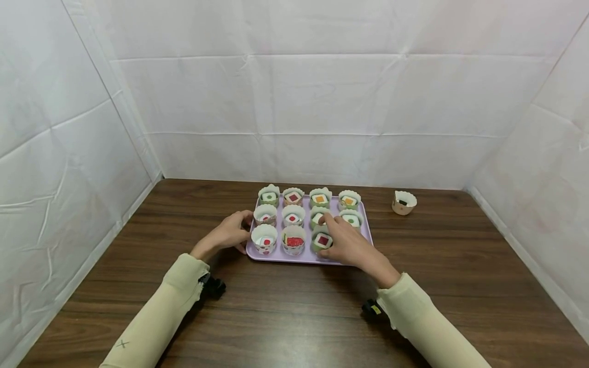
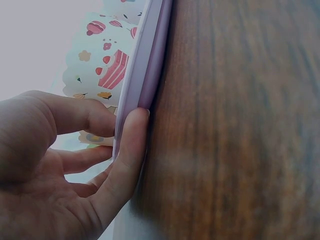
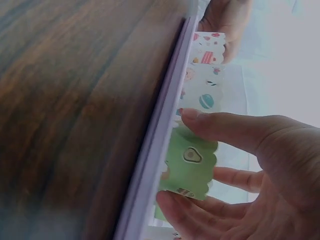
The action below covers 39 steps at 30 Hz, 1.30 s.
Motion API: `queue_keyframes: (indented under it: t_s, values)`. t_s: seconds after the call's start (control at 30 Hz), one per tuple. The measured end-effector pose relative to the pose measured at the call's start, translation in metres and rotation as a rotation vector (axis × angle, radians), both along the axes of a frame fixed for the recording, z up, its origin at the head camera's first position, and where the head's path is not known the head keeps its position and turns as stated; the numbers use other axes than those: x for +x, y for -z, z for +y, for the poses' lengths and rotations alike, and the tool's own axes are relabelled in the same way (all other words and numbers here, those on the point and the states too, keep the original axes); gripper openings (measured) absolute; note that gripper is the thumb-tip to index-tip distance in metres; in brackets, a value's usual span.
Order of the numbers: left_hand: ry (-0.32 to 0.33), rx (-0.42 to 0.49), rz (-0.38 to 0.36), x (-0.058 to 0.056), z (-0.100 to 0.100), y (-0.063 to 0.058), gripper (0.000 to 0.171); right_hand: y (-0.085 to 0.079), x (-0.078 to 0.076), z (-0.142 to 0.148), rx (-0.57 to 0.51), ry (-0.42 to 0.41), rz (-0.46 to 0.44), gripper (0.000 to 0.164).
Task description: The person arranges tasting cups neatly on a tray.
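Observation:
A lilac tray (image 1: pixel 294 259) bears rows of scalloped paper baking cups, most with a white block with a coloured centre inside. My left hand (image 1: pixel 230 232) grips the tray's left edge, its thumb (image 2: pixel 134 135) along the outer side and fingertips at the rim. At the front of the tray, my right hand (image 1: pixel 352 246) holds a green paper cup (image 3: pixel 187 160) between thumb and fingers. A dark red centre shows in that cup's white block (image 1: pixel 322 240). Beside it stand a white cup (image 1: pixel 293 249) with a red piece inside and another printed white cup (image 1: pixel 264 249).
A lone paper cup (image 1: pixel 402 207) with something dark inside stands on the brown wooden table (image 1: pixel 460 255), right of the tray. White cloth walls (image 1: pixel 322 102) enclose the back and sides. Dark wrist devices (image 1: pixel 213 287) sit under both sleeves.

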<state>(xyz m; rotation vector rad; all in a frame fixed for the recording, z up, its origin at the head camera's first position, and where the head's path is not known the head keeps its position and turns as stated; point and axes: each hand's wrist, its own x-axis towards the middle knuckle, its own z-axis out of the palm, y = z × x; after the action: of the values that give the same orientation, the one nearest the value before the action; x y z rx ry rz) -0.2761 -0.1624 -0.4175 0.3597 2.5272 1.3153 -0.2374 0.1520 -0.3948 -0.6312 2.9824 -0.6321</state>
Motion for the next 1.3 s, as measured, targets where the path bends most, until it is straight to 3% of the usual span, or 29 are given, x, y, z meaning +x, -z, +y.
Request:
queue_keyframes:
  t_s: [0.27,0.87,1.3]
  values:
    - [0.009,-0.001,0.008,-0.001,0.001,0.001,0.056,-0.012,0.002,0.009,-0.004,0.006,-0.032,0.074]
    - [-0.002,-0.014,-0.005,-0.002,0.001,0.001,0.055,-0.026,-0.007,0.031,-0.16,-0.086,0.074,0.059]
    - [0.003,0.001,0.006,-0.001,0.0,0.0,0.056,-0.028,-0.019,0.056,-0.191,-0.021,0.13,0.05]
